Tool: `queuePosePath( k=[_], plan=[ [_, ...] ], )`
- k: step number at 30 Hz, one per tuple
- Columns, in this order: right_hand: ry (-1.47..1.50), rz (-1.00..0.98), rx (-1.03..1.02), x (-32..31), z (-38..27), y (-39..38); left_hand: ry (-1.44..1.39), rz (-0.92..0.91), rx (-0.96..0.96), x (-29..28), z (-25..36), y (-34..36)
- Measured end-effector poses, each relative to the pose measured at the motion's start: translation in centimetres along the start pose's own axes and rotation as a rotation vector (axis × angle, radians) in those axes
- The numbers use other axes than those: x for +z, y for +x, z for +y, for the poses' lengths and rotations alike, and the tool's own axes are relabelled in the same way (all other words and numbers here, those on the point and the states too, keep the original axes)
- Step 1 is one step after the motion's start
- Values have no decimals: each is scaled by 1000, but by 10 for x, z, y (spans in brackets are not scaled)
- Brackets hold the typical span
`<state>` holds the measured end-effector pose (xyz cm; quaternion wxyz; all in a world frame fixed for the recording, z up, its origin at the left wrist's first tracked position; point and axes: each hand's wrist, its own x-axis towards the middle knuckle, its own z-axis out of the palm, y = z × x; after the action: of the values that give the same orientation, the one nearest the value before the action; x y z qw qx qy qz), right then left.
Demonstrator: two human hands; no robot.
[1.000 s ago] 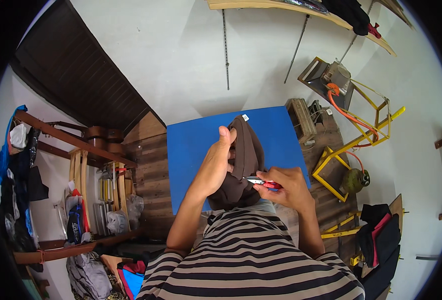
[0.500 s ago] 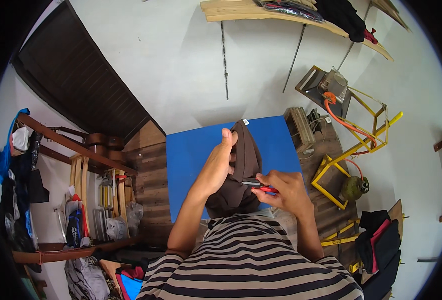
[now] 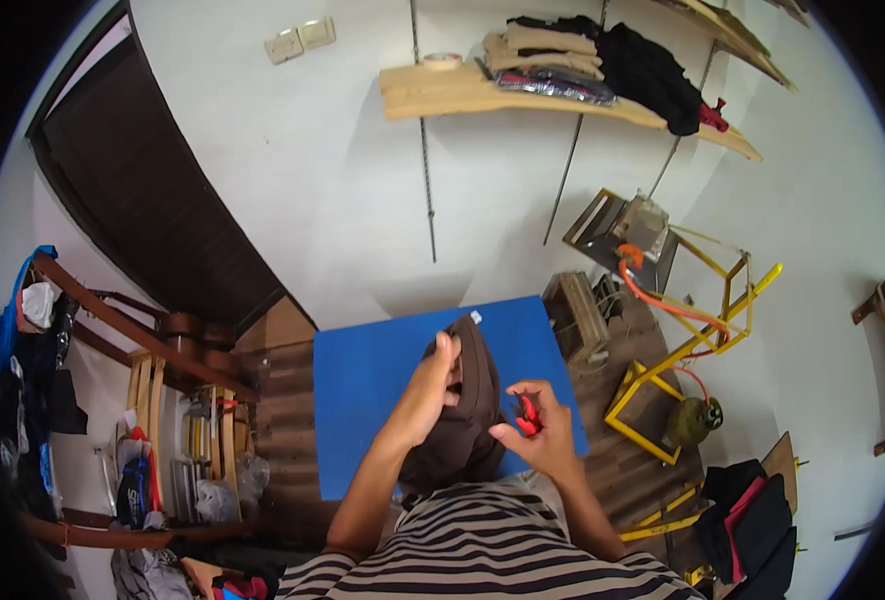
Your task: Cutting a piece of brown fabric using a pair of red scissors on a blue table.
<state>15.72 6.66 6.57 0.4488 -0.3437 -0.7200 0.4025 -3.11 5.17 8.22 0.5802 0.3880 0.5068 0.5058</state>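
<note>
Left hand [image 3: 428, 400] grips folded, dark-brown cloth [image 3: 477, 405]; the right hand [image 3: 550, 432], apart and just beside it, clasps a small red-handled tool [image 3: 530, 416]. Behind the cloth spreads the flat, rectangular blue surface [image 3: 362, 390]; beyond, a pale wooden shelf [image 3: 432, 95].

Cloth [image 3: 452, 455] plain dark brown, with a small white tag [image 3: 476, 317] at its tip; tool [image 3: 529, 415] bright red at the handles; table [image 3: 362, 380] flat, solid blue; shirt [image 3: 482, 540] striped across in black and beige; floor [image 3: 287, 410] banded in lighter and darker brown; wall [image 3: 312, 180] white; door [image 3: 152, 180] very dark brown; shelf [image 3: 432, 95] pale yellowish wood, its folded clothes [image 3: 552, 40] beige and black; metal frame [image 3: 760, 288] yellow; hose [image 3: 662, 302] orange-red; gas bottle [image 3: 689, 422] dull olive green; rack beam [image 3: 132, 322] reddish brown.
</note>
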Motion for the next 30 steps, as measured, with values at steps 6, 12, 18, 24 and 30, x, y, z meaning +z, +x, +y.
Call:
queuePosePath(
  k=[6,12,18,24,30],
  plan=[
    [67,25,208,7,11,16,197,21,124,20,-11,1],
    [131,-56,196,-5,30,29,207,-3,248,18,-31,-1],
    [282,-70,182,-5,44,45,609,-64,147,24,-41,-8],
    [-33,-146,-9,-24,40,57,-133,19,68,35,-33,-3],
    [-249,-290,-286,-58,21,56,-434,37,-47,31,-5,4]
  ],
)
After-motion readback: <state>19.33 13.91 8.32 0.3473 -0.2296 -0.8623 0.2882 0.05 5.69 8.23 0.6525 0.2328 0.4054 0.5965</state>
